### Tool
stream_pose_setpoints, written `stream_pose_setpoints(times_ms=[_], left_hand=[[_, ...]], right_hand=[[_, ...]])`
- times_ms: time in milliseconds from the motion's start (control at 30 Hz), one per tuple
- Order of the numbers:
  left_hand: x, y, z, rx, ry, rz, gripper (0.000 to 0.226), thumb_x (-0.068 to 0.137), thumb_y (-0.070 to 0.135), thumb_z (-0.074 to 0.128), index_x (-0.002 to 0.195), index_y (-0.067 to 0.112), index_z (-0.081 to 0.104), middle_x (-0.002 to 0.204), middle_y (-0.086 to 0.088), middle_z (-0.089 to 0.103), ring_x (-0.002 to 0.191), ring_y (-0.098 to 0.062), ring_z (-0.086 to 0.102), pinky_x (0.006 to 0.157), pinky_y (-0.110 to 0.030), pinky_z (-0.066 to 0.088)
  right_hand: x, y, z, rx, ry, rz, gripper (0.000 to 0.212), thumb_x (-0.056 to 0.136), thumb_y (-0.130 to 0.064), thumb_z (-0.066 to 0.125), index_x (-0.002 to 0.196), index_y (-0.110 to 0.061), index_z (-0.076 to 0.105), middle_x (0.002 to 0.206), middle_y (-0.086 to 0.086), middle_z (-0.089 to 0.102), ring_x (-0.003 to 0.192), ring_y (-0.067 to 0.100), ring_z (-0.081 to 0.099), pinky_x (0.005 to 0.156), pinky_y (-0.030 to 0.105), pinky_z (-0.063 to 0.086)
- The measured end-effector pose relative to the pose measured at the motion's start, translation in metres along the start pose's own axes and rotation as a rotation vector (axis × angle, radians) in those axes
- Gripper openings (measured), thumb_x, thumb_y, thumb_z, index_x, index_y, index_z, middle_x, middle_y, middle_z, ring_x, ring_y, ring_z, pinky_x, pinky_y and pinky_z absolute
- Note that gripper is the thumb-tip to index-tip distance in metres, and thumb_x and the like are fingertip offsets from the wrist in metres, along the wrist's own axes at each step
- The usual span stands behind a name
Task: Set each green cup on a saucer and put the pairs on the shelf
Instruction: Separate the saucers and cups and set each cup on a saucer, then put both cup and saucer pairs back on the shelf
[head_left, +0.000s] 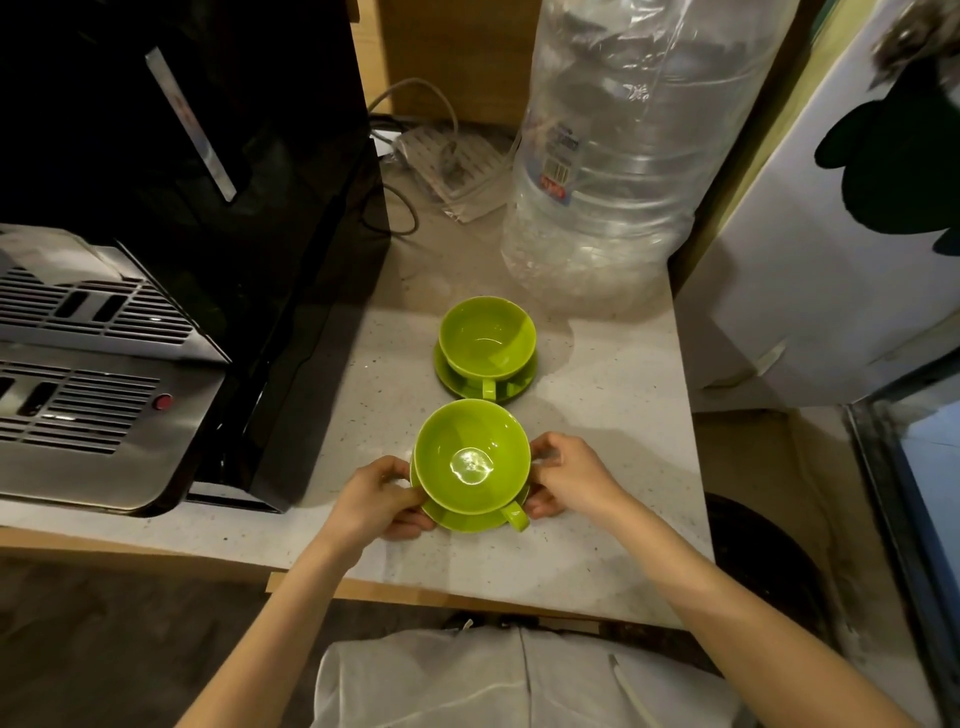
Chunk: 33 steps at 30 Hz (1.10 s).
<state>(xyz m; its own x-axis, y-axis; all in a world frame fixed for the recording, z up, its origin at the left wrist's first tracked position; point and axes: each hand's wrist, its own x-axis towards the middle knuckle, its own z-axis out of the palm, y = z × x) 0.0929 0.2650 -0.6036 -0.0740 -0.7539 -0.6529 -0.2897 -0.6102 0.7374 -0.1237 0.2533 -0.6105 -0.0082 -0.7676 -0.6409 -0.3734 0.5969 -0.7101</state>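
A green cup (471, 457) sits on a green saucer (467, 519) near the front of the pale counter, its handle pointing toward me on the right. My left hand (376, 499) grips the saucer's left edge and my right hand (563, 475) grips its right edge. Whether the saucer touches the counter I cannot tell. Farther back, a second green cup (487, 338) rests on its own saucer (524, 379), untouched, its handle facing me.
A black and steel coffee machine (156, 291) fills the left side of the speckled counter (613, 441). A big clear water bottle (623, 156) in plastic stands at the back right, with cables and a power strip (452, 161) behind. A white cabinet (810, 260) borders the right.
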Motion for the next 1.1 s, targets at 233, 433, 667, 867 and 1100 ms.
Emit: stream_pose_setpoints(times_ms=[233, 433, 667, 867, 1100], left_hand=[[-0.021, 0.002, -0.009, -0.131, -0.122, 0.034, 0.017, 0.080, 0.009, 0.062, 0.095, 0.007, 0.055, 0.063, -0.013, 0.073, 0.053, -0.018, 0.069, 0.057, -0.027, 0.059], [-0.039, 0.045, -0.012, -0.198, -0.128, 0.194, 0.013, 0.079, 0.006, 0.061, 0.090, 0.008, 0.056, 0.060, -0.012, 0.072, 0.050, -0.016, 0.067, 0.048, -0.022, 0.056], [-0.045, 0.127, -0.001, -0.321, -0.044, 0.440, 0.010, 0.078, 0.007, 0.062, 0.089, 0.008, 0.063, 0.050, -0.006, 0.068, 0.045, -0.010, 0.064, 0.043, -0.016, 0.051], [-0.066, 0.220, 0.006, -0.351, -0.028, 0.647, 0.007, 0.079, 0.006, 0.060, 0.079, 0.008, 0.066, 0.046, -0.004, 0.067, 0.039, -0.006, 0.060, 0.040, -0.012, 0.048], [-0.110, 0.327, 0.004, -0.366, -0.095, 0.863, 0.016, 0.081, 0.006, 0.057, 0.068, 0.003, 0.065, 0.041, -0.003, 0.064, 0.033, -0.004, 0.055, 0.038, -0.009, 0.045]], right_hand=[[-0.023, -0.001, -0.005, 0.121, -0.061, -0.044, 0.006, 0.086, -0.008, 0.057, 0.088, -0.014, 0.056, 0.046, 0.001, 0.067, 0.046, 0.016, 0.067, 0.059, 0.034, 0.061], [-0.050, -0.034, -0.030, 0.223, 0.015, -0.152, 0.012, 0.084, 0.000, 0.054, 0.093, -0.007, 0.058, 0.043, 0.001, 0.065, 0.040, 0.014, 0.064, 0.052, 0.030, 0.060], [-0.080, -0.100, -0.075, 0.434, 0.184, -0.364, 0.008, 0.085, 0.001, 0.055, 0.086, -0.005, 0.060, 0.038, -0.001, 0.062, 0.032, 0.008, 0.058, 0.037, 0.020, 0.052], [-0.116, -0.163, -0.121, 0.569, 0.291, -0.567, 0.017, 0.087, 0.000, 0.051, 0.073, -0.006, 0.059, 0.040, 0.003, 0.065, 0.034, 0.013, 0.062, 0.035, 0.017, 0.049], [-0.166, -0.246, -0.174, 0.661, 0.406, -0.794, 0.020, 0.085, -0.002, 0.056, 0.065, -0.002, 0.058, 0.036, 0.004, 0.062, 0.031, 0.011, 0.059, 0.033, 0.015, 0.047]])
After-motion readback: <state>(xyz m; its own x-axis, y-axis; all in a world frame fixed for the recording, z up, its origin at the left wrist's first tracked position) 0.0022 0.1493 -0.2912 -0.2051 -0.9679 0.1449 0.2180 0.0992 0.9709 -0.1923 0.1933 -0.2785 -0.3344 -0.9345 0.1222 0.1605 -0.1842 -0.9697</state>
